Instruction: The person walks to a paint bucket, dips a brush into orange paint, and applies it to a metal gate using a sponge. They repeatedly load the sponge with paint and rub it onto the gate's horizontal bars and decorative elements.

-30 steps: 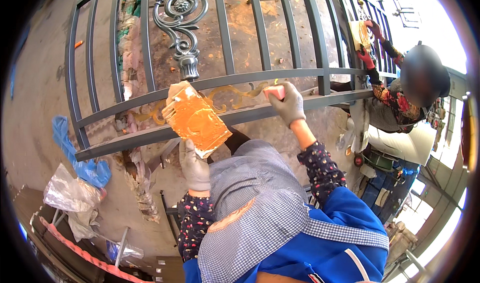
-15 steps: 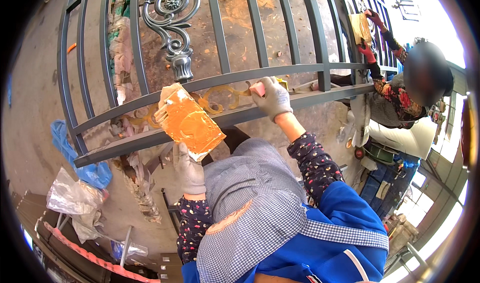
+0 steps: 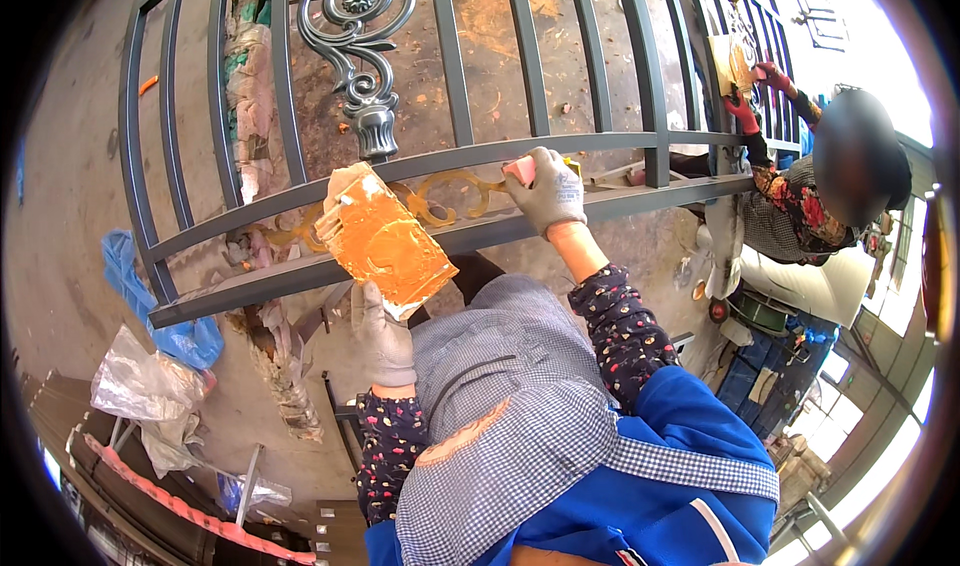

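Observation:
In my gloved left hand [image 3: 385, 341] is a palette board [image 3: 390, 251] with a torn, pale edge, thickly smeared with orange-gold paint; my fingers are closed on its near end. My gloved right hand [image 3: 552, 194] pinches a pink sponge block [image 3: 520, 172] between thumb and fingers. It is over the gap between the two lower rails of a dark grey metal railing [image 3: 470, 233]. Gold-coloured scrollwork [image 3: 425, 204] runs through that gap, partly behind the board. Whether the sponge touches the scrollwork I cannot tell. Above stands a grey cast scroll ornament [image 3: 375, 131] between upright bars.
At the right a co-worker in red gloves [image 3: 742, 114] holds a similar paint-smeared board [image 3: 728, 64] against the railing. Blue plastic sheeting [image 3: 190, 341] and a clear plastic bag [image 3: 140, 381] lie at the left. A wrapped support [image 3: 285, 386] stands under the railing.
The view has shifted slightly, so the railing sits a little further right and lower. Both my hands keep their holds. The co-worker's hand has moved down towards their board.

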Available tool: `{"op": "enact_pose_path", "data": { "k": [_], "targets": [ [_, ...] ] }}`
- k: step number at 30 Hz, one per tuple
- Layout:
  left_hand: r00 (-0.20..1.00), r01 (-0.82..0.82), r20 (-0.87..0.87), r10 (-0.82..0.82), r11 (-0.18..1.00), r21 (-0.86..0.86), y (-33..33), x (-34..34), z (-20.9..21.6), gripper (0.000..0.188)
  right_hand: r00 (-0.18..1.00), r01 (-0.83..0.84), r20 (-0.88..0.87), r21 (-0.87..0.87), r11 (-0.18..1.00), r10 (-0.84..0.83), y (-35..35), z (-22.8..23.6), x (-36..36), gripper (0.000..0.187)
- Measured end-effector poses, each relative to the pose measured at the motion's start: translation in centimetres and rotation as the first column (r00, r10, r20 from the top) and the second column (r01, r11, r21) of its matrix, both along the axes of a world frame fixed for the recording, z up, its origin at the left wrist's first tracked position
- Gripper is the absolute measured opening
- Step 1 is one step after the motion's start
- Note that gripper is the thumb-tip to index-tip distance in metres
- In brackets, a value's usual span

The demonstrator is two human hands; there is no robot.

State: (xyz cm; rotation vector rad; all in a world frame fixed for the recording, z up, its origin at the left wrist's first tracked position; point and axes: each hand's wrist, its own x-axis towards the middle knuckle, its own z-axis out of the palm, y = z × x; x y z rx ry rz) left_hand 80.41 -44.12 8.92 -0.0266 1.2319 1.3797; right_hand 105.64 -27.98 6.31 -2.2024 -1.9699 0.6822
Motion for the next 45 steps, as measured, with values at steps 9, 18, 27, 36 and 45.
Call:
{"op": "enact_pose_path", "data": {
  "k": [9,18,27,36,45],
  "targets": [
    [0.981,0.095,-0.17,-0.094,0.995,-0.003,0.0,-0.2,0.1,0.044,0.999,0.013,0.036,-0.01,1.0,-0.013,0.1,-0.1,0.5,0.039],
    [1.0,-0.01,-0.029,0.011,1.0,0.004,0.6,0.2,0.7,0.044,0.992,0.035,0.12,-0.043,0.998,-0.029,0.4,0.3,0.3,0.038],
    [0.999,0.018,-0.035,-0.017,1.0,0.019,0.9,0.2,1.1,0.046,0.995,-0.079,0.049,-0.05,0.996,0.082,-1.1,0.3,-0.3,0.036],
    [0.994,-0.008,-0.112,0.009,1.0,0.01,0.5,0.2,0.9,0.038,0.988,-0.15,0.056,0.128,0.98,0.144,-0.3,1.3,5.3,0.031],
    [0.846,0.232,-0.487,-0.215,0.972,-0.026,0.0,-0.3,0.5,0.039,0.985,-0.156,0.087,0.098,0.983,0.147,-0.8,0.8,5.4,0.034]
  ]
}}
